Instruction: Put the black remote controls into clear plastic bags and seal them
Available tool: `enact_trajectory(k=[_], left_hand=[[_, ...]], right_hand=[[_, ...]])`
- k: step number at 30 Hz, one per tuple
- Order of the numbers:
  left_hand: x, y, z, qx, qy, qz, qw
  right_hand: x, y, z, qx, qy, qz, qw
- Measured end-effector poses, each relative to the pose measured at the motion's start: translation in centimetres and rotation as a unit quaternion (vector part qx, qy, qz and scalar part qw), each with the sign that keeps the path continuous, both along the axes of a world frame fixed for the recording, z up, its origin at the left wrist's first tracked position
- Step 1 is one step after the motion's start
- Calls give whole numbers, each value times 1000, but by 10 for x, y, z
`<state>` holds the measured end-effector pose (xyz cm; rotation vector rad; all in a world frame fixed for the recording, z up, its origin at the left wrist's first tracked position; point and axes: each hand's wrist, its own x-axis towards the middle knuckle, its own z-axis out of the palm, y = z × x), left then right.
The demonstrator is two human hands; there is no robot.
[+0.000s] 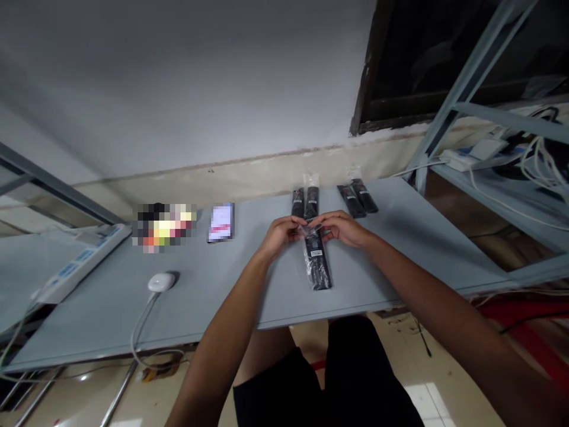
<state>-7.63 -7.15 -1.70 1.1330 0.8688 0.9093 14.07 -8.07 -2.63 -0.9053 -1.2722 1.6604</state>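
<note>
A long black item in a clear plastic bag [316, 261], with a small white label, lies on the grey tabletop [240, 290] in front of me. At the bag's far end, my left hand [284, 231] pinches the plastic from the left. My right hand [340, 228] pinches that same end from the right, its fingertips close to the left ones. Just beyond my hands lie two similar dark packets, a left one [297, 201] and a right one [312, 198]. What exactly the bag contains I cannot tell.
Two more dark packets [358, 197] lie at the back right. A phone [221, 222] and a blurred colourful thing [164, 228] are at the back left. A white corded device [160, 282] and a power strip [84, 264] sit further left. Metal posts [462, 89] rise at the right.
</note>
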Motion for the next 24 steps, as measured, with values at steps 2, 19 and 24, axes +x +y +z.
enact_trajectory(k=[2,19,24], left_hand=[[0,0,-1,4,15,7,1000],[-2,5,-16,287,247,97,920],[-6,1,-16,347,289,75,889]], right_hand=[[-1,0,-3,12,-18,0,1000],[29,41,-5,163,-199,-146,955],[47,94,7,176,-370,-237,881]])
